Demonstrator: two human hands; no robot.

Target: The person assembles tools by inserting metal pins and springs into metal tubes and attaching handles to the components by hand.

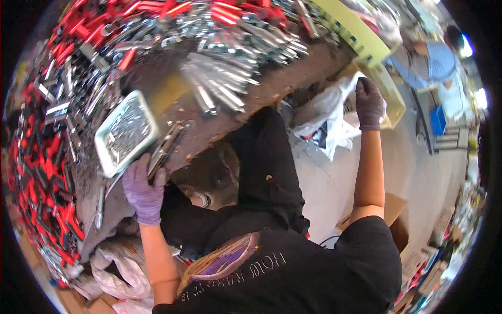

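Observation:
My left hand (144,191), in a purple glove, is at the table's near edge. Its thumb and fingers close around the lower end of a long, narrow metal tool part (166,148), whose exact kind is unclear. Just beyond the fingertips, a pale rectangular tray (99,140) holds many small metal pins. Out to the right, my right hand (369,104) is raised in a darker glove, its fingers curled closed. It is over a white plastic bag (327,107) and a pale yellow crate (396,99); anything inside its grip is hidden.
Heaped shiny metal handles (222,78) and red-handled tools (39,193) cover the brown work table (300,68). A slim metal piece (100,204) lies left of my left hand. White sacks (117,275) are at lower left. Another person (431,60) sits at far right near a blue container (437,120).

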